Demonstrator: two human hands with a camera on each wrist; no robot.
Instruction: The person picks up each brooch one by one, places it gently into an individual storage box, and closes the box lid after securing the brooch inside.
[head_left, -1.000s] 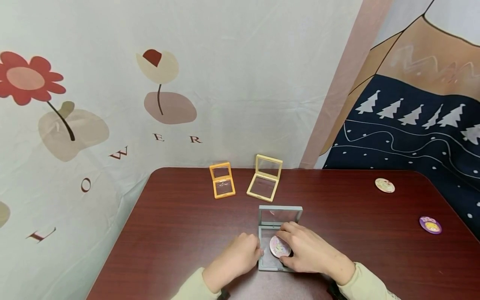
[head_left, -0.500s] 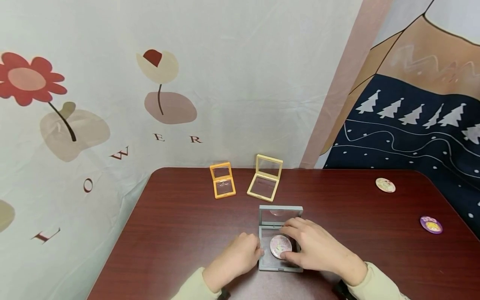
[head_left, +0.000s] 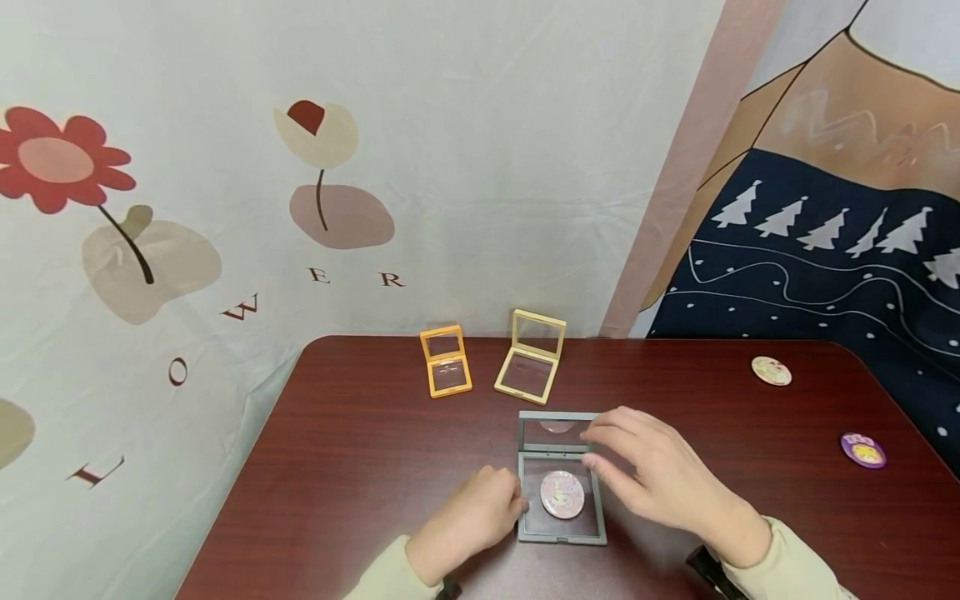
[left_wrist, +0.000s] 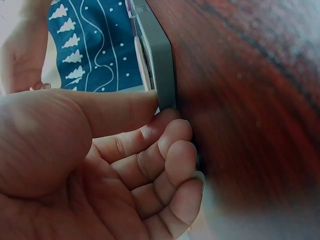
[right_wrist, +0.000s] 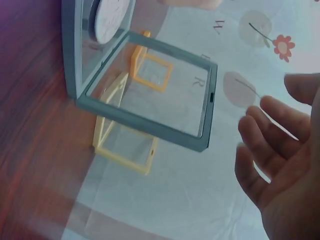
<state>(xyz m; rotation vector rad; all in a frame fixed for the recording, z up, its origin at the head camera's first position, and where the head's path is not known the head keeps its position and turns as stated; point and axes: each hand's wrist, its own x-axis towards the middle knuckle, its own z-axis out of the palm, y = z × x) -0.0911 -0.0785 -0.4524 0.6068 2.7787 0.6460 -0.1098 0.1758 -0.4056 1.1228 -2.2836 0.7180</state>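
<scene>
A grey-framed clear display case (head_left: pixel 562 540) stands hinged apart on the table, its lid raised at the back. A round pinkish-white badge (head_left: pixel 562 495) lies on the clear film of its lower half. My left hand (head_left: pixel 483 508) holds the case's left edge; in the left wrist view the thumb and index finger pinch the grey frame (left_wrist: pixel 162 55). Just right of the case, my right hand (head_left: pixel 660 471) is raised with loosely spread fingers and nothing in them. In the right wrist view it is apart from the raised lid (right_wrist: pixel 150 127).
Behind the case stand a small orange display case (head_left: pixel 448 390) and a pale yellow one (head_left: pixel 520 397), both unfolded. At the table's right lie a cream round badge (head_left: pixel 771 371) and a purple one (head_left: pixel 862 450). A printed cloth (head_left: pixel 480 167) hangs behind the table.
My right hand has let go of the badge and moved up and to the right, leaving it on the film. The left hand has stayed at the case's edge.
</scene>
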